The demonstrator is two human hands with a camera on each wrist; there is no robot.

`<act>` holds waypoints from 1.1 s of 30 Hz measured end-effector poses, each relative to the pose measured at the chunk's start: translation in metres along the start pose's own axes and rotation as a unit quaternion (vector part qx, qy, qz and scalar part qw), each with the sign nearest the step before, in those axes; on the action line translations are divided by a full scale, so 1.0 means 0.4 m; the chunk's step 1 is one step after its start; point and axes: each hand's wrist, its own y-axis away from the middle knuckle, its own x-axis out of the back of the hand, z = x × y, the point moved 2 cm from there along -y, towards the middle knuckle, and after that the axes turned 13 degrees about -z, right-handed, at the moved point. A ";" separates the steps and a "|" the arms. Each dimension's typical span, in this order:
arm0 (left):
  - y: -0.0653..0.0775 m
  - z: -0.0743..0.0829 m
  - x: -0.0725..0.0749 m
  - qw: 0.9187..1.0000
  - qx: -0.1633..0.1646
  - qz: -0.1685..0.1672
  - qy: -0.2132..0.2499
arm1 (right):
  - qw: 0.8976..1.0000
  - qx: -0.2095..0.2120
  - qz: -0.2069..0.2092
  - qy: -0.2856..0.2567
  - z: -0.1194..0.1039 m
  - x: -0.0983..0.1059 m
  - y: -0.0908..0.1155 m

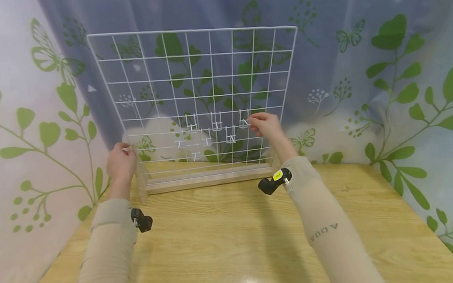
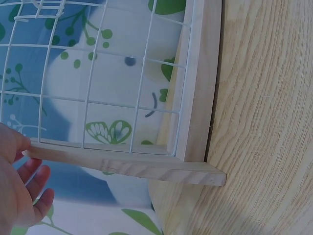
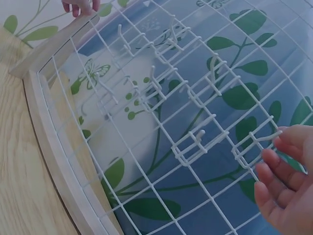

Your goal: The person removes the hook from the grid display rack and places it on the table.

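Note:
A white wire grid panel (image 1: 192,30) stands upright in a wooden stand (image 1: 209,180). Several white wire hooks hang on its lower middle part, one of them a hook (image 1: 231,139) in the lower row. My right hand (image 1: 266,125) pinches the prong of the rightmost hook (image 3: 250,142) between thumb and forefinger, while that hook's frame lies against the grid wires. At the panel's left side, my left hand (image 1: 121,164) holds the stand's wooden side post (image 2: 68,155) between thumb and fingers; its other fingers are loosely bent below.
The stand rests near the back of a wood-grain table (image 1: 214,233). Behind it and at both sides hangs a curtain (image 1: 334,125) printed with green leaves and butterflies. Small black cameras (image 1: 274,181) are strapped to both sleeves.

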 end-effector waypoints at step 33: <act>0.004 -0.004 -0.010 1.000 -0.012 0.005 0.017 | 0.969 -0.061 -0.018 -0.240 -0.009 -0.053 -0.021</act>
